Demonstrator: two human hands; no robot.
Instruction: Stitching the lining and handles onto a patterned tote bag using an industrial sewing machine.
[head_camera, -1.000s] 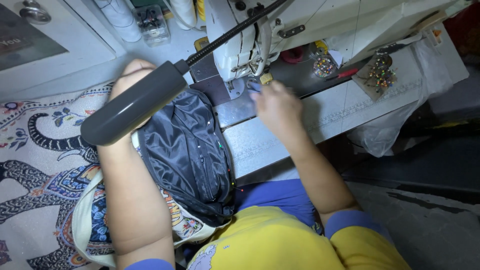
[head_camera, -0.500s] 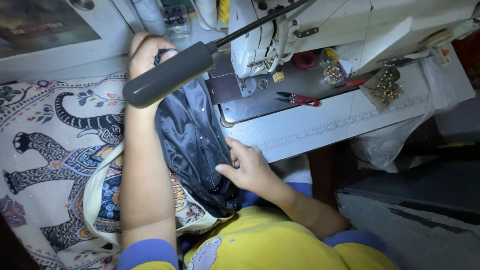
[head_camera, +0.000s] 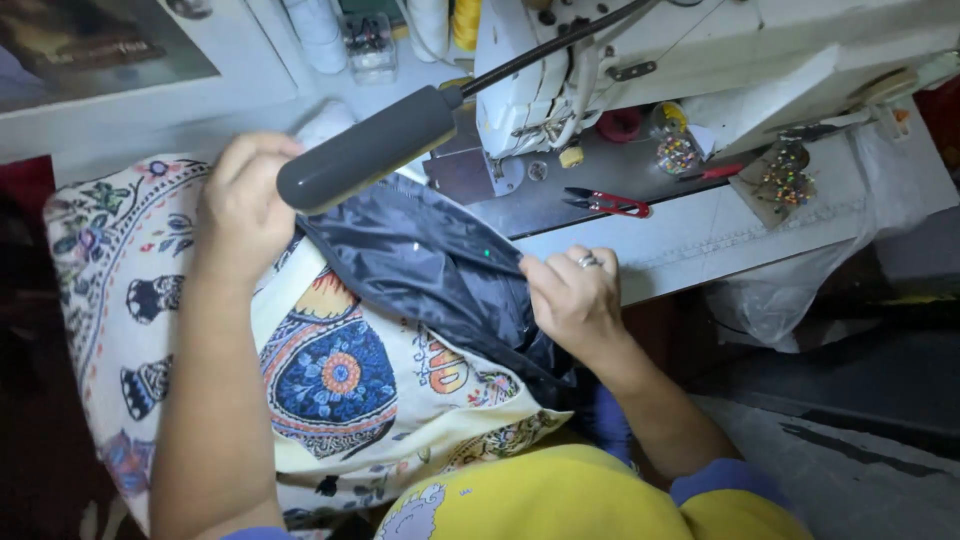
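Person wears a yellow top with blue short-sleeve cuffs and what looks like a pale printed patch at the chest, forearms bare, one silver ring on the right hand (head_camera: 578, 295), left hand (head_camera: 243, 205) unadorned.
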